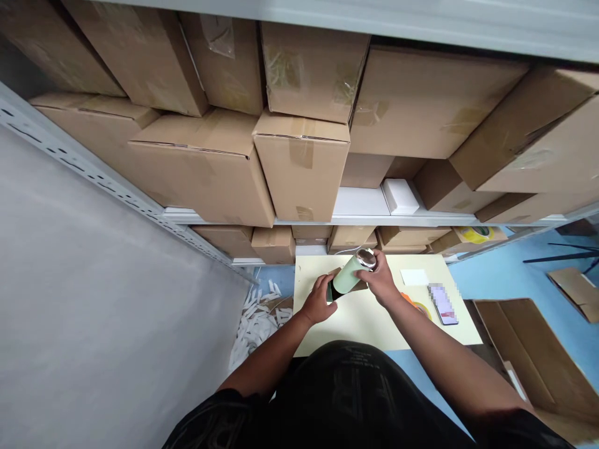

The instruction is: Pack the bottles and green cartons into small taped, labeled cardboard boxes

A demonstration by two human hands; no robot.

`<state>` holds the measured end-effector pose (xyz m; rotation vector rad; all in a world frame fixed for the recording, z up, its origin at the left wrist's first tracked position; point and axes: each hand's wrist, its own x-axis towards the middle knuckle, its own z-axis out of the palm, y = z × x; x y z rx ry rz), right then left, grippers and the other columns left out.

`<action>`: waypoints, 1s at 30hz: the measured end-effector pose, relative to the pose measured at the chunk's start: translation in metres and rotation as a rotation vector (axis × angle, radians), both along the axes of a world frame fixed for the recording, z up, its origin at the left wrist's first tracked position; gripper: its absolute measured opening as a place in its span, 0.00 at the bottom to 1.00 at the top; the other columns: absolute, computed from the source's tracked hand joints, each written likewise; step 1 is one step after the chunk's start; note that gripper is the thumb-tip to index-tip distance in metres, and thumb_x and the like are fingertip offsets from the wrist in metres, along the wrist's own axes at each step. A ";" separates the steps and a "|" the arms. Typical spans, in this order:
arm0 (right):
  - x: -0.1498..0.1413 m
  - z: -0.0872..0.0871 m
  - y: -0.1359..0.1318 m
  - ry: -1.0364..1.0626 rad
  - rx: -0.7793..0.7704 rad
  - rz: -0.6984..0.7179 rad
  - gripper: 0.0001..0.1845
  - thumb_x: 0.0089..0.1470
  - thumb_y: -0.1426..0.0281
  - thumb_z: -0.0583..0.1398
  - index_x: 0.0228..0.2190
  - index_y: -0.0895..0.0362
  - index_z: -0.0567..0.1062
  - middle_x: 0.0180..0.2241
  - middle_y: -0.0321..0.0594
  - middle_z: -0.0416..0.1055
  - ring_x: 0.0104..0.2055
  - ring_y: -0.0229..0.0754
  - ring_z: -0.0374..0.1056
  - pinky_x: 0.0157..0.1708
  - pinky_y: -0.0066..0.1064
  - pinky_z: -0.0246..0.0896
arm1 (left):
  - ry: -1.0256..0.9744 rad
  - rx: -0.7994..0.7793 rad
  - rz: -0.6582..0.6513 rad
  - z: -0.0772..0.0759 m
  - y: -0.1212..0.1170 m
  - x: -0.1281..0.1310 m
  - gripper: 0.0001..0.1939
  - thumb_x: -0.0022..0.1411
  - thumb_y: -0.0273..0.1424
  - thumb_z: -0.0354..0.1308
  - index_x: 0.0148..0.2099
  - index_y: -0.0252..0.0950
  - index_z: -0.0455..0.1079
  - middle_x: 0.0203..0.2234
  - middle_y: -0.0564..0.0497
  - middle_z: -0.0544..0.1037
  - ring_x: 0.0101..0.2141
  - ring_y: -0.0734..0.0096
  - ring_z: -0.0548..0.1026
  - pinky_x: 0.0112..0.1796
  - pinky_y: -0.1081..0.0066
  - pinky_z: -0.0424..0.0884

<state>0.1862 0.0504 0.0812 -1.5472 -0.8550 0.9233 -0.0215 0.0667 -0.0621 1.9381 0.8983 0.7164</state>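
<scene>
A pale green thermos bottle (349, 275) with a shiny silver cap is tilted over the cream table (360, 330), cap end up and to the right. My right hand (382, 284) grips it near the cap. At its lower end is a small dark green box (331, 290) with a brown flap, and the bottle's base sits at or inside the box's opening; exactly how deep I cannot tell. The fingers of my left hand (320, 302) are wrapped round this box.
Shelves ahead carry many cardboard boxes (302, 162) and a small white box (400, 196). On the table's right lie a phone (443, 304), tape rolls (421, 308) and a white card (414, 277). White scraps (257, 321) pile at left; an opened carton (533, 355) stands right.
</scene>
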 end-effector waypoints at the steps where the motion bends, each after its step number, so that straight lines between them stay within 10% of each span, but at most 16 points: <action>1: 0.001 -0.003 0.000 -0.002 -0.001 -0.002 0.33 0.35 0.67 0.72 0.44 0.52 0.67 0.39 0.34 0.72 0.41 0.45 0.70 0.44 0.38 0.67 | -0.024 -0.004 -0.007 0.002 0.000 0.000 0.46 0.51 0.21 0.62 0.72 0.39 0.54 0.65 0.38 0.61 0.66 0.48 0.61 0.68 0.46 0.59; 7: 0.004 -0.021 -0.007 -0.033 -0.020 0.028 0.35 0.36 0.66 0.72 0.46 0.51 0.65 0.41 0.35 0.71 0.41 0.45 0.70 0.42 0.38 0.69 | -0.020 -0.053 0.033 0.018 -0.001 0.007 0.35 0.62 0.29 0.61 0.70 0.42 0.58 0.61 0.41 0.66 0.63 0.53 0.66 0.65 0.50 0.64; 14: -0.004 -0.047 -0.020 -0.132 -0.021 0.185 0.36 0.38 0.67 0.70 0.49 0.51 0.63 0.43 0.35 0.71 0.42 0.45 0.73 0.46 0.39 0.70 | 0.126 -0.084 0.117 0.025 -0.014 0.017 0.49 0.50 0.36 0.74 0.70 0.46 0.55 0.62 0.43 0.66 0.59 0.50 0.70 0.57 0.51 0.73; 30: -0.002 -0.107 -0.042 -0.933 0.058 0.483 0.27 0.46 0.62 0.67 0.49 0.55 0.74 0.46 0.48 0.70 0.50 0.58 0.66 0.52 0.50 0.66 | 0.089 -0.018 0.289 0.011 -0.041 0.022 0.46 0.51 0.28 0.70 0.69 0.42 0.56 0.58 0.42 0.69 0.59 0.50 0.69 0.59 0.52 0.70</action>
